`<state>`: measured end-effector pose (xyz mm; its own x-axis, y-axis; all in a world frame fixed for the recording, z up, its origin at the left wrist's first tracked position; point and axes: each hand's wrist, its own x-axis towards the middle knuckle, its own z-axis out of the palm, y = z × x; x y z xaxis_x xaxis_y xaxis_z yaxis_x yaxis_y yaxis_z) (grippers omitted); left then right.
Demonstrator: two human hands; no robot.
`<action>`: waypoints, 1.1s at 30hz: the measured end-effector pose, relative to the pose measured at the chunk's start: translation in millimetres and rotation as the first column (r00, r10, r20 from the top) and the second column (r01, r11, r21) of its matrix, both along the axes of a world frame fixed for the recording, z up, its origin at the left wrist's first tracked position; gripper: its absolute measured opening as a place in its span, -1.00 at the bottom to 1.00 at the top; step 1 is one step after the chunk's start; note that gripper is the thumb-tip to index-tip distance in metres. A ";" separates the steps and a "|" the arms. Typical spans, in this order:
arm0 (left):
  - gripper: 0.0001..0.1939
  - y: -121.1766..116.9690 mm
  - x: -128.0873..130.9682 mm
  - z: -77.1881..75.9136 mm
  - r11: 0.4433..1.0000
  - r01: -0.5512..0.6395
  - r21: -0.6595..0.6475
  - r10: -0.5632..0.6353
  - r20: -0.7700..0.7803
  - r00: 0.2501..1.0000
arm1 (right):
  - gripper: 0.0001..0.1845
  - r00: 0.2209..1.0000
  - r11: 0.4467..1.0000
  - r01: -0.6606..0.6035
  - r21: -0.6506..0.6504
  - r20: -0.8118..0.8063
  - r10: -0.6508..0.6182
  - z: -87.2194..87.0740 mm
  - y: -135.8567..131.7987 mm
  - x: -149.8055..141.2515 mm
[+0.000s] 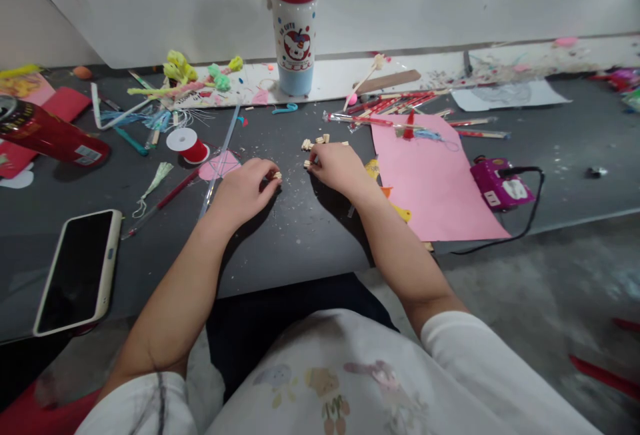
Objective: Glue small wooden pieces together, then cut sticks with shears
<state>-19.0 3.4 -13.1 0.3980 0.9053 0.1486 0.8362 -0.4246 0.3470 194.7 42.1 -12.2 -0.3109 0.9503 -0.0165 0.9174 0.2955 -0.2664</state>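
Observation:
My left hand (246, 190) rests knuckles-up on the dark table (300, 235), its fingers curled and pinching a small tan wooden bead (277, 175) at the fingertips. My right hand (336, 165) lies a little to the right, fingers bent down onto another small bead (307, 164) at its tips. A loose cluster of the same tan beads (315, 142) lies on the table just beyond the right hand. Pale crumbs are scattered between the two hands.
A phone (79, 270) lies at the near left, a red can (47, 135) on its side at far left. A red-and-white spool (187, 144), pink paper sheet (430, 175), purple device with black cable (500, 185), red sticks (395, 103) and a tall bottle (296, 22) surround the hands.

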 end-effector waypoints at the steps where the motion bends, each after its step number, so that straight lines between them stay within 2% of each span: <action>1: -0.79 0.0 0.1 -0.1 1.000 0.002 -0.002 -0.002 0.001 1.000 | -0.76 1.000 1.000 -0.010 -0.003 -0.023 0.010 0.3 -0.6 -1.5; 8: -0.75 0.1 -0.7 -2.7 1.000 0.023 0.014 -0.023 0.003 1.000 | -0.72 0.992 0.997 -0.072 -0.028 -0.103 0.069 4.9 -2.0 0.3; 12: -0.74 -0.6 -0.9 -3.1 0.999 0.025 0.020 -0.025 0.005 1.000 | -0.65 0.997 0.997 0.065 0.029 -0.050 -0.064 13.8 -2.5 15.1; 15: -0.73 -1.0 -0.2 -2.8 1.000 0.028 0.012 -0.028 -0.002 1.000 | -0.55 0.993 0.993 0.115 0.026 -0.013 -0.115 16.3 -3.1 21.6; 21: -0.72 -1.4 0.7 -1.8 1.000 0.026 0.014 -0.026 -0.010 1.000 | -0.51 0.997 0.996 0.082 -0.037 0.000 -0.082 6.2 -1.2 8.8; 26: -0.72 -1.6 1.0 -0.6 0.999 0.041 0.000 -0.041 -0.012 0.999 | -0.48 0.995 0.993 0.101 -0.057 -0.009 -0.102 -1.9 4.0 1.5; 33: -0.72 -2.3 1.5 0.5 0.999 0.033 -0.003 -0.033 -0.018 0.999 | -0.56 0.992 0.993 0.062 -0.096 -0.104 -0.072 2.7 3.6 0.7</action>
